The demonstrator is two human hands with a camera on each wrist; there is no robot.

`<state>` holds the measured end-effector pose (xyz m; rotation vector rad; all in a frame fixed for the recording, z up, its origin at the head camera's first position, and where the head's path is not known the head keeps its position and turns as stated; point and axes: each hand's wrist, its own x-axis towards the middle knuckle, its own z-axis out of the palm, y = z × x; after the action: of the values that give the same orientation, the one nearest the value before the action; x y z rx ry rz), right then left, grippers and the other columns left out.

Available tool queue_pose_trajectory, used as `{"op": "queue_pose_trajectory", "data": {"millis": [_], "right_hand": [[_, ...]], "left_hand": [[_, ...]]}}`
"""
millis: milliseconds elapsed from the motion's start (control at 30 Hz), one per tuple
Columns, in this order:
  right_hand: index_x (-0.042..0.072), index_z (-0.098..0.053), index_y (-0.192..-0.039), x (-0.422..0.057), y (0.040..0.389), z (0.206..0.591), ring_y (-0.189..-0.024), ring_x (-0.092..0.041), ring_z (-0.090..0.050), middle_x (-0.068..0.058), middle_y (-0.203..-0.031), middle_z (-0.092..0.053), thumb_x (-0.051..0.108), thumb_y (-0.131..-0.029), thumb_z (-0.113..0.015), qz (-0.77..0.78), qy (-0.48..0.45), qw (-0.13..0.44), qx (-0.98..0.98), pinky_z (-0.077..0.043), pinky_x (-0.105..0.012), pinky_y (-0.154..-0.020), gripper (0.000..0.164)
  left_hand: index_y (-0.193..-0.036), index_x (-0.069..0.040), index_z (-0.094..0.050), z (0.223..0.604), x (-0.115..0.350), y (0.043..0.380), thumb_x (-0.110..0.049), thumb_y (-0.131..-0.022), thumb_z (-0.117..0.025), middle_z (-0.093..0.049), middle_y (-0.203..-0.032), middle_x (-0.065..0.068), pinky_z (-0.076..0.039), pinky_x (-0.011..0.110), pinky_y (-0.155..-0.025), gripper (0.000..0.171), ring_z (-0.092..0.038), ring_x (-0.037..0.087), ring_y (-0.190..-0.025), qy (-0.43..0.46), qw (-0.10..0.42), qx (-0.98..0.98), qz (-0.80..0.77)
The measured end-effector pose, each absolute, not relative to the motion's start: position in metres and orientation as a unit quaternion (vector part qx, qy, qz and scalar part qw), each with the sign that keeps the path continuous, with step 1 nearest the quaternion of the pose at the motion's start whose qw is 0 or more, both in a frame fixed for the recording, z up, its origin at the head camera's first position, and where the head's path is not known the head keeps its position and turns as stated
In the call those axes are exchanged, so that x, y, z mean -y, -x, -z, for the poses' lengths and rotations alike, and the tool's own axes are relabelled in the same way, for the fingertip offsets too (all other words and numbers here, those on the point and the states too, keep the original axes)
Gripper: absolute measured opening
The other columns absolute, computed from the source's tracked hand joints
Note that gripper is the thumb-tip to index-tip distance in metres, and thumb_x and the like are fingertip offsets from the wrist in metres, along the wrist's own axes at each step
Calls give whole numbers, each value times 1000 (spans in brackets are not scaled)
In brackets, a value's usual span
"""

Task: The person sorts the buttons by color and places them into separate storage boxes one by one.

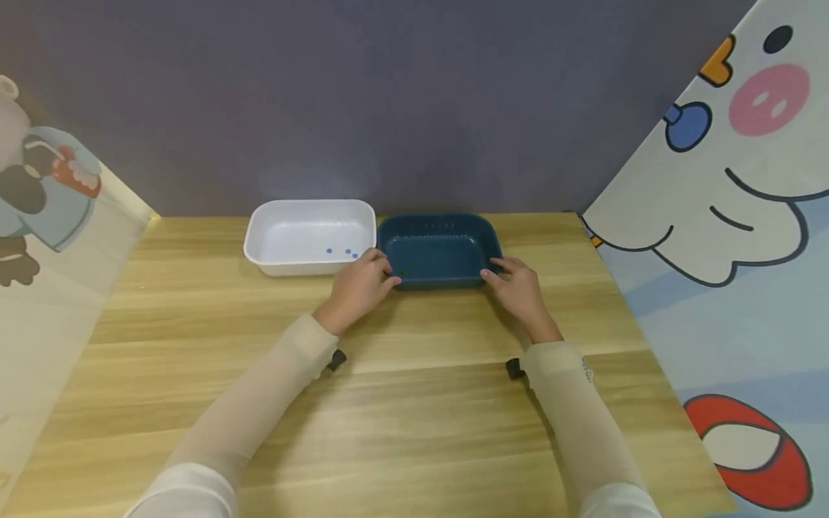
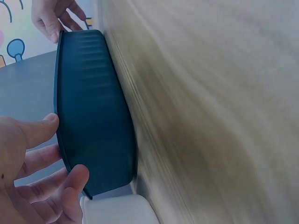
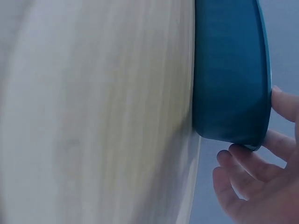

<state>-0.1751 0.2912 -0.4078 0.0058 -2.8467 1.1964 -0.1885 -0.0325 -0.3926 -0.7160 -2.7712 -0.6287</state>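
Note:
A dark teal rectangular tray (image 1: 437,253) with rounded corners is on the wooden table near the back wall. At its front left corner my left hand (image 1: 360,288) holds the rim, thumb on the near side and fingers round the corner. My right hand (image 1: 518,289) pinches the rim at the front right corner, as the right wrist view also shows, with fingers (image 3: 252,163) curled under the rim. Inside the tray, close to the left hand, lies a tiny green piece (image 1: 402,273). Beside the tray on the left stands a white tray (image 1: 291,270) with several small blue spots near its right front.
The pale wooden table (image 1: 414,432) runs back to a dark grey wall (image 1: 414,101). Panels with cartoon pictures rise on both sides, one with a pig-like snout (image 1: 769,99) on the right. The white tray's right end meets the teal tray's left end.

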Motion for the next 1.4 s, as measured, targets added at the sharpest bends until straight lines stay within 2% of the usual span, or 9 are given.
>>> {"op": "queue_pose_trajectory", "data": {"millis": [67,267,467,767,933,1233,1400], "right_hand": [[0,-58,-139,-292,176,409,-123,-43,-58,-26,-149,-45,32,-99,-68,-385,-1,28,923,-49,-53,-103,53],[0,-60,-138,-292,181,408,-132,-42,-49,-25,-148,-48,35,-99,-66,-372,-3,34,928,-41,-56,-109,52],[0,-61,-136,-288,189,406,-128,-41,-53,-24,-146,-50,34,-99,-67,-374,5,36,927,-45,-55,-105,50],[-1,-61,-135,-284,197,404,-127,-41,-55,-26,-144,-51,34,-99,-67,-377,7,39,925,-48,-54,-103,51],[-1,-64,-132,-281,200,404,-121,-40,-58,-26,-137,-57,33,-98,-68,-374,3,54,926,-50,-54,-99,48],[-2,-64,-132,-278,200,406,-121,-40,-58,-26,-137,-57,32,-99,-67,-375,6,51,926,-51,-54,-99,48],[-4,-64,-131,-281,204,408,-118,-43,-60,-28,-135,-58,29,-99,-67,-370,-3,73,926,-51,-55,-97,46]], "left_hand": [[-96,-7,-78,393,31,190,-33,-90,-79,-66,-115,11,-59,40,-63,27,-69,28,-88,239,95,943,213],[-98,-7,-77,393,28,197,-33,-91,-77,-65,-116,10,-59,42,-67,27,-69,29,-85,231,80,946,214],[-99,-8,-77,388,29,203,-33,-91,-77,-65,-115,10,-59,45,-65,26,-69,28,-83,225,74,949,207],[-104,-9,-77,384,31,207,-36,-93,-75,-64,-118,9,-59,44,-61,29,-69,29,-80,211,51,956,197],[-107,-9,-76,383,31,207,-36,-93,-74,-64,-120,9,-59,45,-65,30,-69,30,-85,201,42,959,193],[-106,-9,-76,386,29,206,-29,-95,-73,-65,-119,9,-59,47,-70,23,-69,31,-89,200,51,959,196],[-116,-9,-74,388,28,204,-28,-98,-68,-61,-136,13,-58,53,-82,26,-67,34,-108,207,48,958,192]]}}
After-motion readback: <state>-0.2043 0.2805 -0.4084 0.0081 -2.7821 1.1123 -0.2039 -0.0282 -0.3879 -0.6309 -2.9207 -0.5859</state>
